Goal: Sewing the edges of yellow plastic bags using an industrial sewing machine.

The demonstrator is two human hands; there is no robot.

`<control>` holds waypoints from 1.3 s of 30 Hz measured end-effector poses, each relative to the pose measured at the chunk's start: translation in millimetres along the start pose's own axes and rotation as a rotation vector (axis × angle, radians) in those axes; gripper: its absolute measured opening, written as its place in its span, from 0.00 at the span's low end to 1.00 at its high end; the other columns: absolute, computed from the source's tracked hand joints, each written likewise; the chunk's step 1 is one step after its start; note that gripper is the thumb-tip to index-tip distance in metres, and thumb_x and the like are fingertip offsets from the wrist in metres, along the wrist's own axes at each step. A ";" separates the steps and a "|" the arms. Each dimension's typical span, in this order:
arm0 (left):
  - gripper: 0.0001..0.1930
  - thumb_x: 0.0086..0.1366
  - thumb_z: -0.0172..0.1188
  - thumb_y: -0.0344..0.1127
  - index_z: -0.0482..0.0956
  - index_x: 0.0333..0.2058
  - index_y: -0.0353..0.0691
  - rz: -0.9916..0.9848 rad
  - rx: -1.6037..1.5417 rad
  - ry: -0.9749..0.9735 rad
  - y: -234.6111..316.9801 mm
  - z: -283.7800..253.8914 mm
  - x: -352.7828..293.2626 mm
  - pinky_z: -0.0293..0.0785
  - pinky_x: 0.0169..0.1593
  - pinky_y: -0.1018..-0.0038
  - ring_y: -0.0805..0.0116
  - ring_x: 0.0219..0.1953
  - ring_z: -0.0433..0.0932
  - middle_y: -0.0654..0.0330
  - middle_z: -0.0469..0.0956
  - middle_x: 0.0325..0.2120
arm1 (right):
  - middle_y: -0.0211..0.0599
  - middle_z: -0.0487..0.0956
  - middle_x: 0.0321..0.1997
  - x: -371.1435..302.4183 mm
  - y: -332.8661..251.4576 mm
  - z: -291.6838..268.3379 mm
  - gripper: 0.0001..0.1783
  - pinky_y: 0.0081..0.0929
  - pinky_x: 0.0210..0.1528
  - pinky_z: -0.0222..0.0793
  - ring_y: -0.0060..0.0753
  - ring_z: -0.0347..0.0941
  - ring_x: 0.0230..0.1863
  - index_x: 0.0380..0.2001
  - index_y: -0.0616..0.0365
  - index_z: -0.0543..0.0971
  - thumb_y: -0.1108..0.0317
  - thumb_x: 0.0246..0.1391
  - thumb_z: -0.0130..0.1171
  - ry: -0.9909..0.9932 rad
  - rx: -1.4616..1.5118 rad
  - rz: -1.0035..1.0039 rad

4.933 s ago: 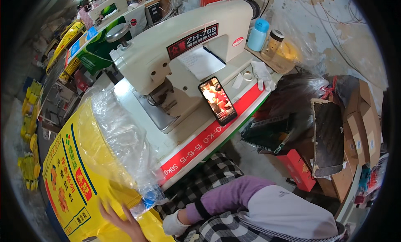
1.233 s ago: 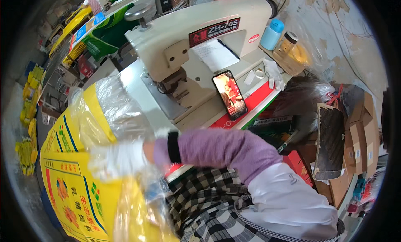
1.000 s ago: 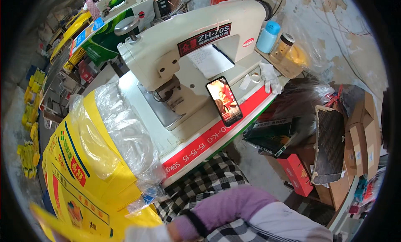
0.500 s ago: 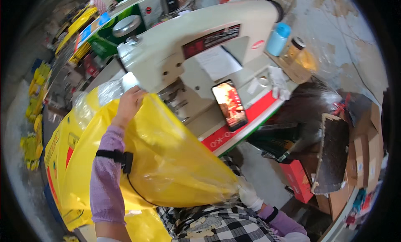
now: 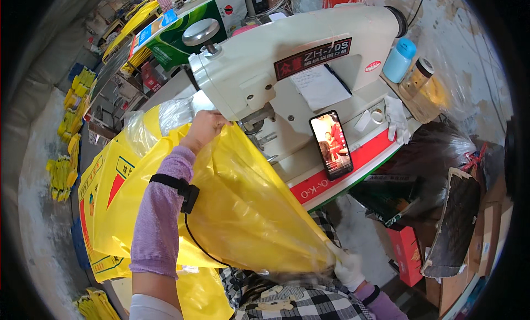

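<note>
A large yellow plastic sack (image 5: 248,209) is stretched across my lap, its upper edge running slantwise in front of a cream industrial sewing machine (image 5: 243,60). Bare fingers of my left hand (image 5: 207,131) are closed on the sack's upper edge, right beside the machine's needle area. My right hand (image 5: 349,270), in a white glove, grips the sack's right-hand corner low down near my checked apron (image 5: 309,303); the fingertips are partly hidden by the sack's folds. Clear plastic film (image 5: 175,115) shows at the sack's far left end.
On the machine bed lie a lit phone (image 5: 331,144), a paper sheet with a pen (image 5: 338,80) and a white glove (image 5: 395,118). A blue bottle (image 5: 399,60) and a jar (image 5: 417,77) stand at right. Cardboard and a red box (image 5: 406,256) sit below; yellow bundles (image 5: 61,176) line the far left.
My view has swung, so the machine and sack appear further right and lower. Both hands keep their hold on the sack, and the left stays near the needle area.
</note>
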State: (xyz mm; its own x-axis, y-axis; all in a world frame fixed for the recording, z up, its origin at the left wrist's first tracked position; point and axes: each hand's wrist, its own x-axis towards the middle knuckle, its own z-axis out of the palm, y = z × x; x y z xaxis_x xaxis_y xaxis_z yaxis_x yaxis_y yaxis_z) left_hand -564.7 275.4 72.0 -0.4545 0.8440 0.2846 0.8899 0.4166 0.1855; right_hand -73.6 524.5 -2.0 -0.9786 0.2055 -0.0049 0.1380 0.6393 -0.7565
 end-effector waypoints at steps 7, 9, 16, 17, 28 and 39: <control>0.20 0.48 0.57 0.22 0.86 0.38 0.49 -0.095 0.066 -0.205 34.9 -14.5 -10.0 0.78 0.42 0.64 0.54 0.35 0.81 0.58 0.82 0.33 | 0.48 0.80 0.28 -21.8 -1.3 -9.6 0.21 0.36 0.27 0.73 0.49 0.77 0.23 0.47 0.46 0.83 0.73 0.49 0.53 -0.218 0.113 0.196; 0.21 0.50 0.56 0.24 0.85 0.41 0.53 0.009 0.025 -0.225 49.1 -11.2 -3.0 0.77 0.43 0.64 0.54 0.37 0.80 0.57 0.80 0.30 | 0.50 0.80 0.28 -13.9 -3.7 -10.4 0.20 0.37 0.29 0.74 0.50 0.77 0.25 0.47 0.46 0.83 0.72 0.50 0.53 -0.224 0.169 0.213; 0.19 0.58 0.58 0.46 0.79 0.41 0.37 0.022 0.240 -0.813 170.9 -2.6 -19.0 0.69 0.53 0.56 0.51 0.50 0.73 0.52 0.79 0.41 | 0.55 0.74 0.22 40.9 -31.6 25.8 0.31 0.44 0.27 0.70 0.54 0.74 0.21 0.60 0.46 0.72 0.74 0.50 0.45 -0.357 0.306 0.049; 0.30 0.61 0.57 0.55 0.72 0.54 0.39 0.333 0.069 -0.554 192.0 2.2 -61.4 0.67 0.57 0.51 0.47 0.57 0.68 0.48 0.72 0.53 | 0.55 0.74 0.21 37.6 -35.8 32.9 0.32 0.43 0.26 0.70 0.54 0.74 0.21 0.61 0.46 0.71 0.74 0.50 0.45 -0.328 0.356 -0.017; 0.22 0.50 0.62 0.40 0.74 0.47 0.47 0.001 0.726 -0.532 92.2 -117.2 -146.4 0.69 0.50 0.51 0.54 0.46 0.73 0.56 0.72 0.46 | 0.62 0.77 0.42 151.9 -67.8 65.1 0.30 0.41 0.38 0.73 0.57 0.78 0.38 0.68 0.52 0.61 0.71 0.61 0.47 0.041 0.321 -0.406; 0.23 0.70 0.52 0.49 0.76 0.28 0.31 -0.479 -1.047 -1.162 247.9 -100.6 -181.6 0.70 0.32 0.67 0.69 0.26 0.75 0.61 0.76 0.19 | 0.50 0.70 0.60 173.4 -104.5 239.6 0.26 0.38 0.65 0.58 0.40 0.65 0.60 0.63 0.63 0.63 0.62 0.66 0.47 0.080 0.348 -0.409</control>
State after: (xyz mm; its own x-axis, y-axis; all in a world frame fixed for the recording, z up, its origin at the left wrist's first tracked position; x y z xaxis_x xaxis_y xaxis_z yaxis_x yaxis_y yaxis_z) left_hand -265.4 191.4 161.0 0.0367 0.7000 -0.7132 0.0515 0.7114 0.7009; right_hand -294.2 315.9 -80.6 -0.9253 0.0556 0.3751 -0.3239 0.3984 -0.8581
